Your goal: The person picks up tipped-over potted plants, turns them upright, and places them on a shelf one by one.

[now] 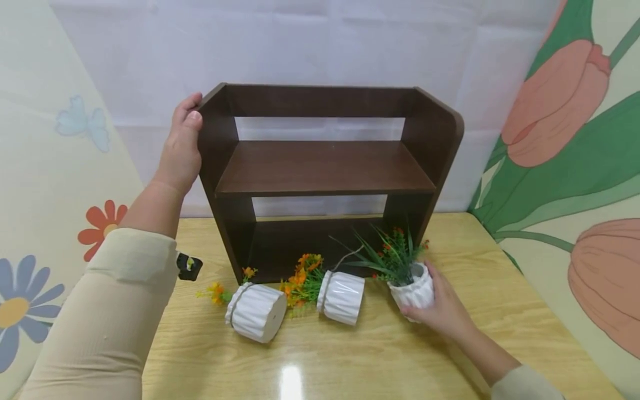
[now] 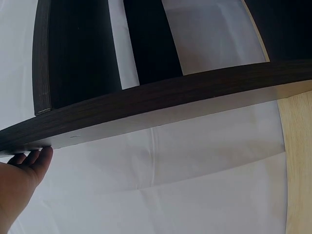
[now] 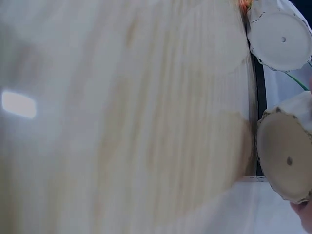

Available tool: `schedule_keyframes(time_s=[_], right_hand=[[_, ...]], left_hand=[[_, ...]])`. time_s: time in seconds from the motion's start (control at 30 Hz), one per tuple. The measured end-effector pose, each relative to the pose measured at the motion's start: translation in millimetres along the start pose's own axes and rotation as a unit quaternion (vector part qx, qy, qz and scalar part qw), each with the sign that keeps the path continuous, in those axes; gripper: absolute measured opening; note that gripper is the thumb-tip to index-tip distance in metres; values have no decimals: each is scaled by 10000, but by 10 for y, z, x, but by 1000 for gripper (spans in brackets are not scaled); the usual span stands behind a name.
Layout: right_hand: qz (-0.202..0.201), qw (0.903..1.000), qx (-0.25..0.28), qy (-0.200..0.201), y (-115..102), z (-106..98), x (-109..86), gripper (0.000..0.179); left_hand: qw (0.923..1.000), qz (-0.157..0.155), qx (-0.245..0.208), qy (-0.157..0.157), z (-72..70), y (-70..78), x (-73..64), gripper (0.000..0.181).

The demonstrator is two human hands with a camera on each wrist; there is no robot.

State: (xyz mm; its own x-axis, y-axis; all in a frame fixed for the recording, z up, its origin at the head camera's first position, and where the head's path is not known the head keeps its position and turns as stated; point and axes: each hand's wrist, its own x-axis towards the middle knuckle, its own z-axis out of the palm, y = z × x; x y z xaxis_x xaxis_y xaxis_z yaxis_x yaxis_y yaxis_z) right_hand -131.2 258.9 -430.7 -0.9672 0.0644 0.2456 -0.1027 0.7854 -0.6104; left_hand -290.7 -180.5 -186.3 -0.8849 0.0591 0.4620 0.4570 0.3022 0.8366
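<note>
My left hand is at the upper front corner of a dark brown two-tier shelf, its fingertips against the outer face of the left side panel. In the left wrist view that hand shows bent fingers touching the panel. My right hand grips a white ribbed pot, tilted, with grassy leaves and small orange-red flowers. The held pot's underside shows in the right wrist view. Two similar white pots, a left one and a middle one, lie on their sides with orange flowers.
The shelf stands on a light wood table against a white cloth backdrop. Painted flowers cover the wall at right and the one at left. A small black object shows beside the left sleeve.
</note>
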Motion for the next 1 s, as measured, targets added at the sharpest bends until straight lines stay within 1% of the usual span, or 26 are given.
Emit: schedule_keyframes(time_s=[0.13, 0.33, 0.43, 0.6, 0.8, 1.0], right_hand=[[5, 10000, 13, -51, -3, -10, -11, 118], [-11, 9999, 88, -66, 10, -19, -30, 117], [-17, 9997, 224, -81, 32, -23, -46, 118], [113, 9990, 405, -155, 56, -47, -74, 119], [299, 9982, 441, -266, 43, -76, -110, 122], [463, 9975, 410, -344, 41, -94, -136, 124]], left_hand=[[10000, -4, 6, 65, -12, -6, 4, 52], [10000, 48, 18, -6, -20, -14, 11, 52], [9999, 98, 31, -8, -20, -12, 14, 52], [9999, 113, 13, 17, -17, -10, 15, 51], [10000, 71, -3, 1, -14, -8, 10, 51], [10000, 6, 82, -36, -17, -8, 1, 51]])
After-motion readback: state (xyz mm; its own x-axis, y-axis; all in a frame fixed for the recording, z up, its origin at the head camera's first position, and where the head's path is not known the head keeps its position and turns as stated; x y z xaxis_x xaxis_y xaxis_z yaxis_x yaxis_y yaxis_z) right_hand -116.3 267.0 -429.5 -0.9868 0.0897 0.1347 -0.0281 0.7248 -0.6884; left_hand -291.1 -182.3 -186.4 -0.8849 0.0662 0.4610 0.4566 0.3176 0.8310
